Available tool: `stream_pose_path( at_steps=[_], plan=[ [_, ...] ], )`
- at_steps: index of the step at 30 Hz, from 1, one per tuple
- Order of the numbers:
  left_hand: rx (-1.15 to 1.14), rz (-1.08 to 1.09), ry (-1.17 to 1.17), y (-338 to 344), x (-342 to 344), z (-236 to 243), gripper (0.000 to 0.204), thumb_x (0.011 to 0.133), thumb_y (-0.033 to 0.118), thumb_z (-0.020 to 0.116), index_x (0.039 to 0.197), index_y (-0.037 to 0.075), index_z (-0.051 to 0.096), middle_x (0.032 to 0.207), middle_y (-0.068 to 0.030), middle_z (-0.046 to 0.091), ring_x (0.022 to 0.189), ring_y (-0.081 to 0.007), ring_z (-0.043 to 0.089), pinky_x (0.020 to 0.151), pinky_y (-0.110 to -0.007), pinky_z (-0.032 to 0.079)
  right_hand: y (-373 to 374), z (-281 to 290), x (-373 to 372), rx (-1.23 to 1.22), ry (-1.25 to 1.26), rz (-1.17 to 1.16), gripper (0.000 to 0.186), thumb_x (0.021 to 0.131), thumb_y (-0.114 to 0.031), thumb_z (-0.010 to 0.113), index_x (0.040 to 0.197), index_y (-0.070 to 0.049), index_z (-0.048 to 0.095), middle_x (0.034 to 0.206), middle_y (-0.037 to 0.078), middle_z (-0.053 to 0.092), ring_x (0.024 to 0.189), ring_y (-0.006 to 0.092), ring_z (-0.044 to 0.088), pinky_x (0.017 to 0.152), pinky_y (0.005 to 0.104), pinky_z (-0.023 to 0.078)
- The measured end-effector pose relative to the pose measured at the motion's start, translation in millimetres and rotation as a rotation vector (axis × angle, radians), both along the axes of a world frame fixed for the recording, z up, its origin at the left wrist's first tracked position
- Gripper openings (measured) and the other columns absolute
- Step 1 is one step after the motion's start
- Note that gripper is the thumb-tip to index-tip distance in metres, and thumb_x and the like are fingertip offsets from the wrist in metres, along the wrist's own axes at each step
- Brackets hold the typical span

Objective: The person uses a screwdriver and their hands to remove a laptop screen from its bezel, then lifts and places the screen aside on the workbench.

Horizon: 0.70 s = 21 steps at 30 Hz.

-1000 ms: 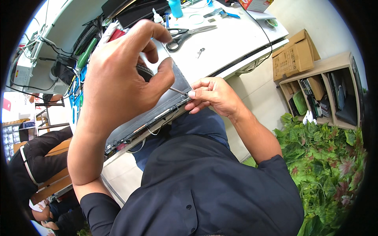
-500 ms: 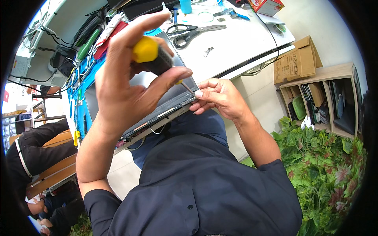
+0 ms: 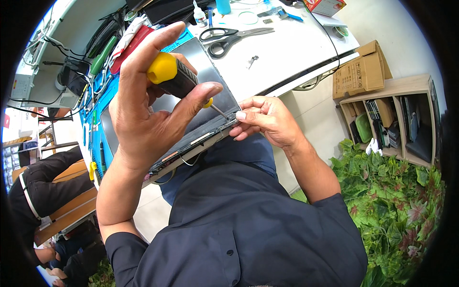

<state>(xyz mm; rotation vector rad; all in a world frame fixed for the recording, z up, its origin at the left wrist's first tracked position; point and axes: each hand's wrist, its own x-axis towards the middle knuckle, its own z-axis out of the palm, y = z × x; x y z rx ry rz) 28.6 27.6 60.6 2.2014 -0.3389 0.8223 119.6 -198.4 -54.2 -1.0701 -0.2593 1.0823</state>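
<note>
My left hand (image 3: 136, 112) is wrapped around a screwdriver (image 3: 180, 82) with a yellow and black handle. Its thin metal shaft slants down to the right, and the tip meets the corner of a dark, flat laptop screen (image 3: 203, 57). At that corner, the thumb and fingers of my right hand (image 3: 268, 120) pinch the screen's edge beside the tip. Small fittings and a thin white cable (image 3: 190, 161) show along the screen's near edge. My left hand and forearm hide much of the screen's left part.
Black scissors (image 3: 232, 37) lie on the white table (image 3: 282, 60), with small metal parts (image 3: 252, 61) nearer me. A blue mat (image 3: 110, 91) with tools and cables is at left. Cardboard box (image 3: 361, 71), wooden shelf (image 3: 392, 93) and leafy plants (image 3: 397, 210) stand right. Another person sits far left.
My left hand and the screwdriver handle have shifted left and slightly lower, so the shaft leans more. The tip stays at the screen's corner, and my right hand has hardly moved.
</note>
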Motion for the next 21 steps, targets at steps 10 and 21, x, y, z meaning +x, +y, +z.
stream_pose_path(
  at_steps=[10,21],
  plan=[
    [0.319,0.162,-0.136,-4,-7,9,0.077,0.076,0.018,0.097,0.139,-0.001,0.057,0.123,-0.0125,0.072,0.097,-0.0155,0.072,0.084,-0.029,0.062,-1,-1,-2,0.038,0.020,-0.024,0.028,0.100,-0.012,0.071,0.119,0.008,0.065,0.101,0.019,0.076,0.086,0.0259,0.079,0.073,0.0344,0.068],
    [0.297,-0.286,-0.095,2,13,35,0.063,0.070,0.008,0.096,0.126,-0.003,0.069,0.116,-0.0144,0.078,0.095,-0.0230,0.076,0.086,-0.035,0.061,1,-1,-2,0.051,0.010,-0.036,0.028,0.098,-0.011,0.073,0.117,0.009,0.065,0.098,0.018,0.076,0.085,0.0251,0.079,0.073,0.0328,0.067]
  ],
)
